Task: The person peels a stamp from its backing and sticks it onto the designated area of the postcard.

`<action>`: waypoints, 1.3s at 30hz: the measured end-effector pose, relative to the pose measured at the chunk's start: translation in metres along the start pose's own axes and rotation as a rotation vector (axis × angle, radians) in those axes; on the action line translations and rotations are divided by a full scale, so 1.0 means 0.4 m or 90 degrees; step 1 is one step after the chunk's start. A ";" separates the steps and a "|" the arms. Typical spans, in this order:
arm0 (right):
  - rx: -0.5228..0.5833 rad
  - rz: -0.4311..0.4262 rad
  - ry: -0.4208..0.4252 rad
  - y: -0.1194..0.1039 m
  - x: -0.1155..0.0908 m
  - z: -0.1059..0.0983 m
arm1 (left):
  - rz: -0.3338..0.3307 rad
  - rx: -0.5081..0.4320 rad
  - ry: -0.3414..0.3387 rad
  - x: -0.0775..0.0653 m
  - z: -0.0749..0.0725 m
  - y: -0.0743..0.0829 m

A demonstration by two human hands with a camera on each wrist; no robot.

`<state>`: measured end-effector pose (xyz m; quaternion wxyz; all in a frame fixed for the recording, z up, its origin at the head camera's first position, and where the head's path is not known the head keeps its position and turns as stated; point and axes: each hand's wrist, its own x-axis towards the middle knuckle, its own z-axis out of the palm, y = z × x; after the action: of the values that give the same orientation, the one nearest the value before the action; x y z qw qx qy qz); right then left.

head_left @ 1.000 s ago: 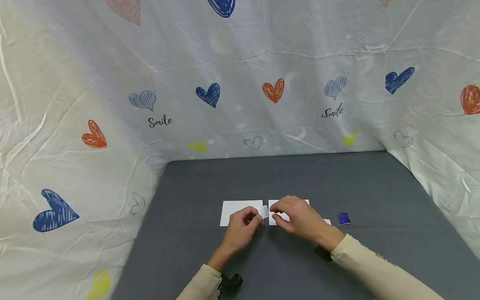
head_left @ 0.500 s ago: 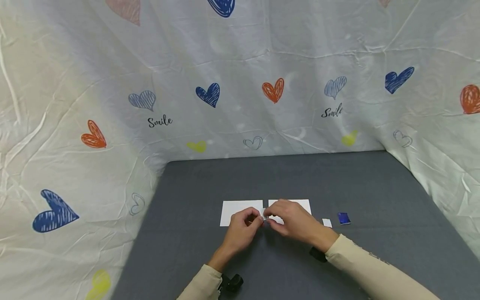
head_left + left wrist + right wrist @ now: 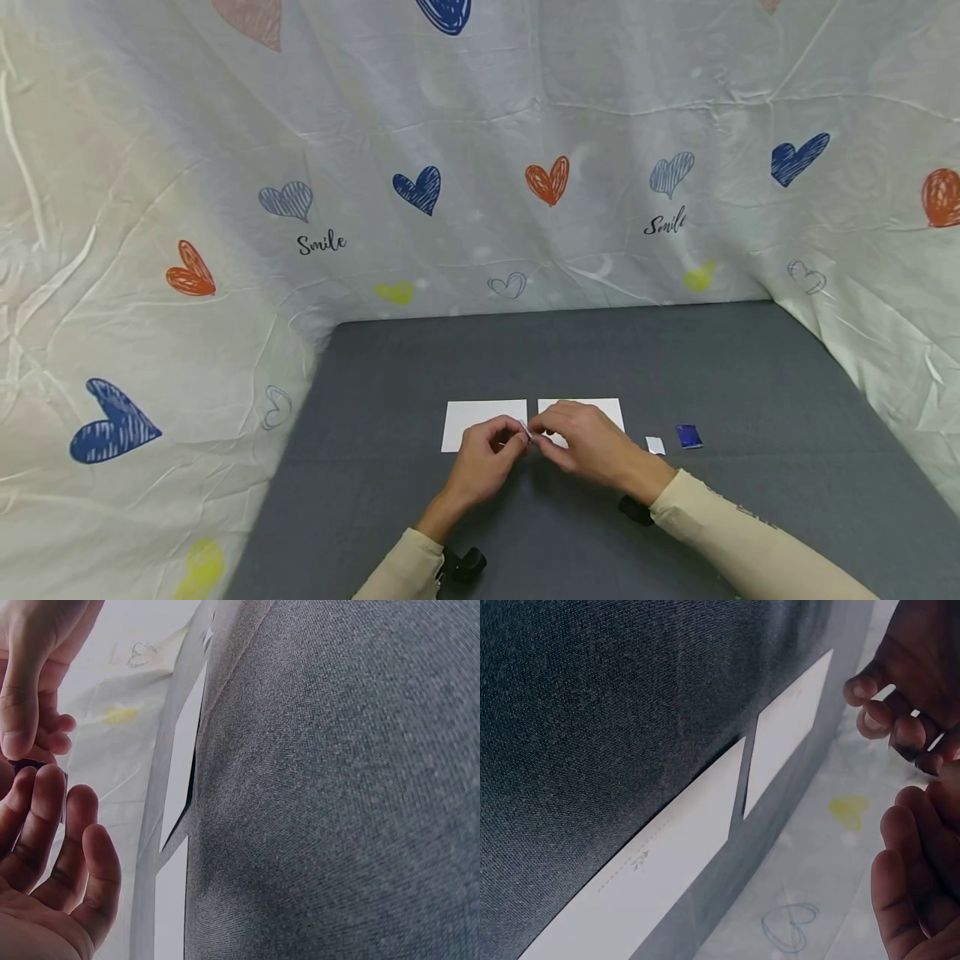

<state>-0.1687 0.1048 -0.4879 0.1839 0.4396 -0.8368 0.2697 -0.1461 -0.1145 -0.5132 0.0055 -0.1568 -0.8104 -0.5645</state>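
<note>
Over the gap between two white cards, my left hand [image 3: 482, 460] pinches a small thin square piece [image 3: 526, 430] between thumb and index finger. My right hand [image 3: 588, 435] meets it from the other side, thumb and index fingertip at the piece's edge. In the left wrist view the piece [image 3: 30, 763] shows a dark face, mostly covered by fingers. The left card [image 3: 480, 421] and the right card [image 3: 600, 410] lie flat beneath the hands. The right wrist view shows a faint printed line and ornament on the nearer card [image 3: 641, 874].
To the right of the cards lie a small white square [image 3: 655, 446] and a shiny dark blue square [image 3: 689, 436]. They rest on a grey cloth-covered table [image 3: 420, 358]. A white curtain [image 3: 480, 233] printed with hearts stands behind and at the sides.
My right hand has moved left and its fingertips have closed in on the small piece. The piece has turned nearly edge-on. My left hand has barely moved.
</note>
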 end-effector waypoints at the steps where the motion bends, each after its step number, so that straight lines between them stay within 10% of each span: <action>1: -0.001 0.002 0.003 -0.001 0.000 0.000 | 0.003 0.003 0.001 0.000 0.000 -0.001; 21: 0.038 0.034 0.052 -0.005 -0.002 0.001 | -0.009 0.014 0.088 0.002 -0.010 0.000; 39: 0.017 0.111 -0.001 -0.005 0.007 -0.006 | 0.011 0.067 0.055 -0.001 -0.025 -0.002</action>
<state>-0.1686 0.1036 -0.4838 0.1532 0.3677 -0.8683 0.2955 -0.1474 -0.1241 -0.5104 0.0539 -0.1385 -0.8368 -0.5270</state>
